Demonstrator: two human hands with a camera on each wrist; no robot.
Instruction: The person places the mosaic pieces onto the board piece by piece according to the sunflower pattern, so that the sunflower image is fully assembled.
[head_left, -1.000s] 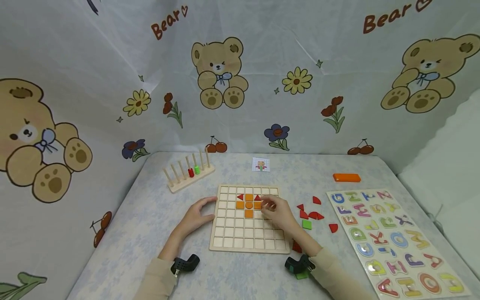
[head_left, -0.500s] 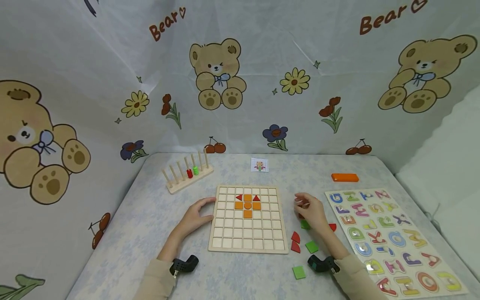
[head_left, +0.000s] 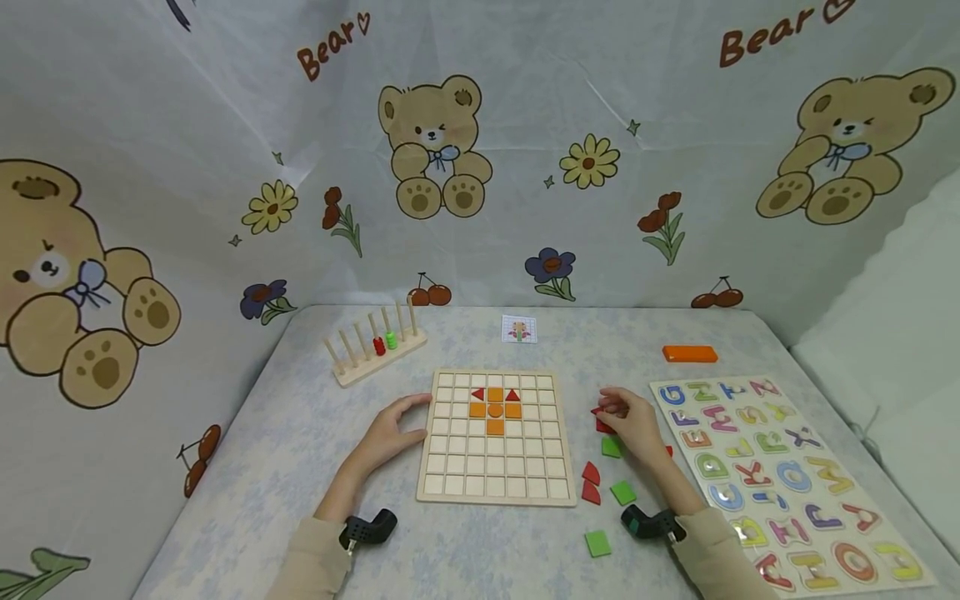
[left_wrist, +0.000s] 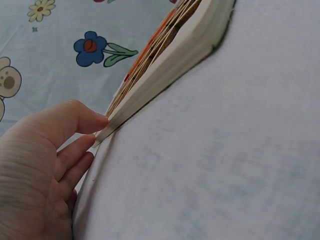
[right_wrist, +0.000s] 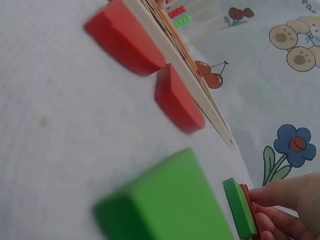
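A square wooden grid board (head_left: 497, 503) lies on the table, with several orange squares (head_left: 495, 427), an orange circle (head_left: 495, 411) and two red triangles (head_left: 512, 397) set in its cells. My left hand (head_left: 387, 431) rests at the board's left edge, the thumb (left_wrist: 92, 119) touching its side in the left wrist view. Right of the board, my right hand (head_left: 632, 425) is low over loose red pieces (head_left: 603, 424), its bent fingers at them and partly hiding them. A green square (right_wrist: 240, 207) lies in front of those fingertips; I cannot tell whether they pinch a red piece.
Near the board's right edge lie two red quarter-circles (head_left: 591, 493) and more green squares (head_left: 597, 544). An alphabet board (head_left: 787, 483) lies at far right, with an orange box (head_left: 690, 354) behind. At the back are a peg rack (head_left: 381, 360) with beads and a pattern card (head_left: 519, 329).
My right hand has left the grid board and moved right to the loose red pieces, shifting slightly further right in the last half second. My left hand stays at the board's edge.
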